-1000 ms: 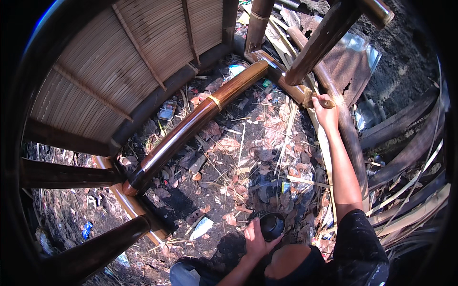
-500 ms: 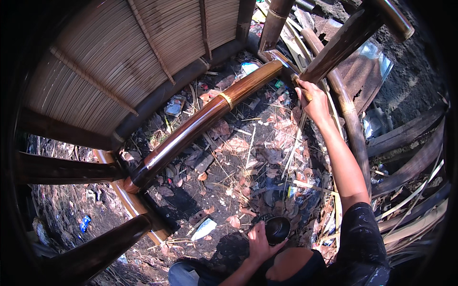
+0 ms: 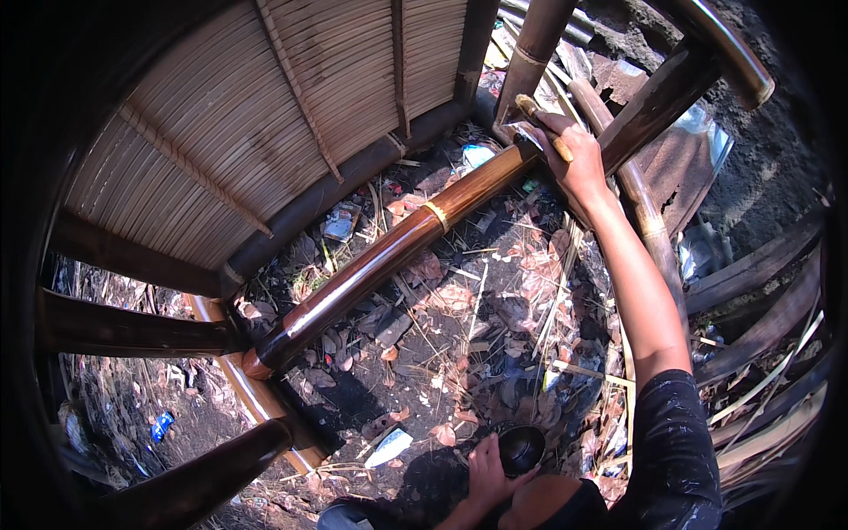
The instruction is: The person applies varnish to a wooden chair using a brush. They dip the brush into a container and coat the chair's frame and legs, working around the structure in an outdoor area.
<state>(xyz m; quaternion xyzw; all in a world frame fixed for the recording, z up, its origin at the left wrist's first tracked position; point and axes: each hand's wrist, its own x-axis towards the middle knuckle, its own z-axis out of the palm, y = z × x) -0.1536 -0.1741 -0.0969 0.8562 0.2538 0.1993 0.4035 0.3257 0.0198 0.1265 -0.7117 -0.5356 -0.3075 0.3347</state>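
Observation:
My right hand is closed round a small brush with a light wooden handle. It is at the far end of a glossy brown bamboo rail, near the joint with an upright post; whether the bristles touch the bamboo I cannot tell. Low in the view, my left hand grips a round dark bowl by its side. What the bowl holds is too dark to make out. The rail belongs to a bamboo furniture frame with a slatted panel and shiny dark legs.
Dry leaves, twigs and scraps of litter cover the ground, with a pale piece and a blue wrapper among them. Bamboo poles and split lengths lie at the right, beside rusty sheet metal and a rough dark wall.
My right hand has shifted slightly up, and the brush bristles now point up and left toward the post. My left hand still holds the bowl. The whole view has moved a little.

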